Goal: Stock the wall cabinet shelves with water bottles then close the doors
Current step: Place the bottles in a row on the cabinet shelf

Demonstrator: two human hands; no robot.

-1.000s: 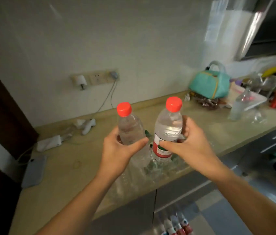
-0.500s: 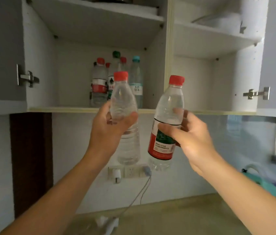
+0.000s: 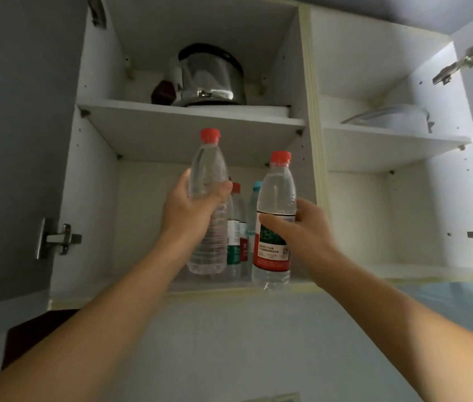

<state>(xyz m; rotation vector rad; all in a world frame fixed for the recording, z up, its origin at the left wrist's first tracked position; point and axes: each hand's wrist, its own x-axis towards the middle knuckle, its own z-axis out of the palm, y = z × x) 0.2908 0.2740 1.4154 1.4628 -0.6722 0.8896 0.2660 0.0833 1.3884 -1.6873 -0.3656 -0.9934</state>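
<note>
White wall cabinet [image 3: 310,117] fills the view from below, both doors [image 3: 17,158] swung wide, hinges [image 3: 58,238] exposed on either side. Left compartment, upper shelf [image 3: 194,117]: one steel kettle [image 3: 210,76] with a dark item at its 9 o'clock (too dim to identify). Right compartment, upper shelf: a clear lid [image 3: 389,118] lying flat. Left compartment, bottom shelf: stored bottles [image 3: 239,224] standing upright toward the back, red and pale-blue caps visible; count cannot be confirmed, as the held bottles screen them.

Left hand [image 3: 191,210] grips an unlabelled water bottle [image 3: 207,204] with a red cap, fingers and thumb curled round its upper body; bottle roughly upright, raised in front of the left compartment's opening. Right hand [image 3: 302,230] grips a red-labelled water bottle [image 3: 274,224] at mid-body, thumb across the label, fingers wrapped behind; this bottle sits at the first bottle's 3 o'clock, slightly lower, its base level with the shelf's front edge. The two held bottles stand near each other, not touching.
</note>
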